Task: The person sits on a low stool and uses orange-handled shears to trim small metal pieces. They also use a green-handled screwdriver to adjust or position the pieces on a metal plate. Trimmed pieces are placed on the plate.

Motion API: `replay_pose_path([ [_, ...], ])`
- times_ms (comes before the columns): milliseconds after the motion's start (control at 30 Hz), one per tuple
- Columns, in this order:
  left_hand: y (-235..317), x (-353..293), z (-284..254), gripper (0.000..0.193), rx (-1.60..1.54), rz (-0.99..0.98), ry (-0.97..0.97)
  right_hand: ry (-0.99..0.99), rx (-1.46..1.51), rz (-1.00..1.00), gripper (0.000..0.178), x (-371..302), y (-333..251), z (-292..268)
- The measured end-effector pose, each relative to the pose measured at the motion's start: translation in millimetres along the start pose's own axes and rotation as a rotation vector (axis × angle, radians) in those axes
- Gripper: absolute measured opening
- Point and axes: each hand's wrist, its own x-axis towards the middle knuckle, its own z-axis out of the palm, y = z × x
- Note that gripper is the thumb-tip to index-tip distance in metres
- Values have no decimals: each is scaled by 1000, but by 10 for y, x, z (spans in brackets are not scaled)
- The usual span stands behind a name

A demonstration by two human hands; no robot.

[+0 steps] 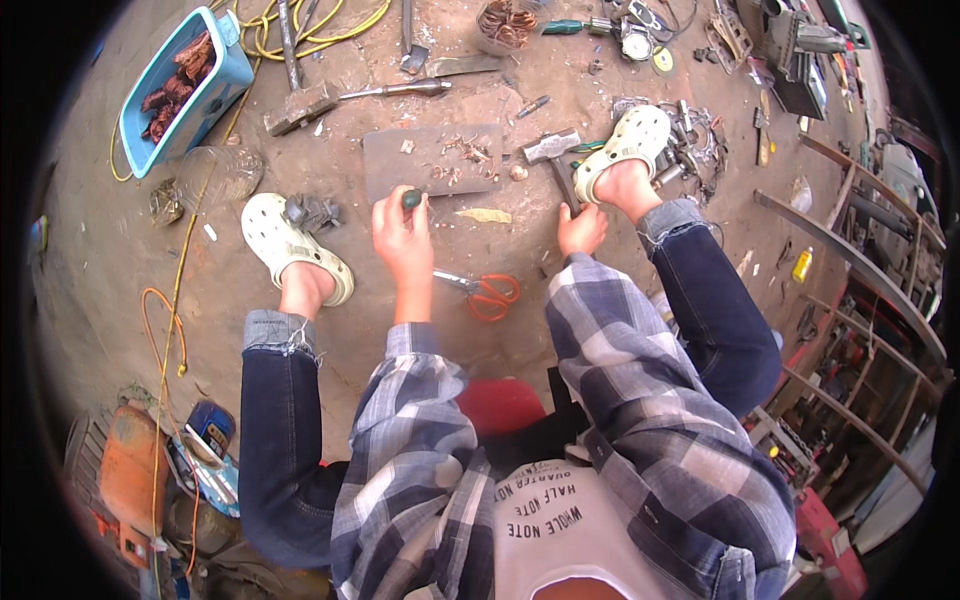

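While the left hand [403, 235] is wrapped around a dark green handle [411, 198] at the near edge of a flat plate [385, 165], the right hand [582, 232] grips a hammer [552, 147], its head beyond the right edge. Copper-coloured scraps [470, 150] lie toward that edge. Past the far edge, a clear bowl [482, 38] holds copper-coloured coils [510, 20]; past the far left corner, 1 blue tub [222, 98] holds copper-coloured bundles [180, 85]. Dark lettering [545, 500] marks the person's pale shirt [560, 552].

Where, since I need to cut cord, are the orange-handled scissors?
In the head view, the orange-handled scissors lie on the ground, below and right of the left hand, beside its wrist.
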Motion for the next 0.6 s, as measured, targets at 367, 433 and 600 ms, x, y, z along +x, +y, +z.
replay_pose_path([
  [367,-59,-5,64,20,-36,41,-57,-252,-99,-8,56,229,-186,-447],
  [433,-52,-25,30,20,-31,32,-38,-216,-25,-51,60,97,-326,-538],
  [600,74,-30,11,19,104,90,-30,-543,665,42,66,-437,-440,-710],
])
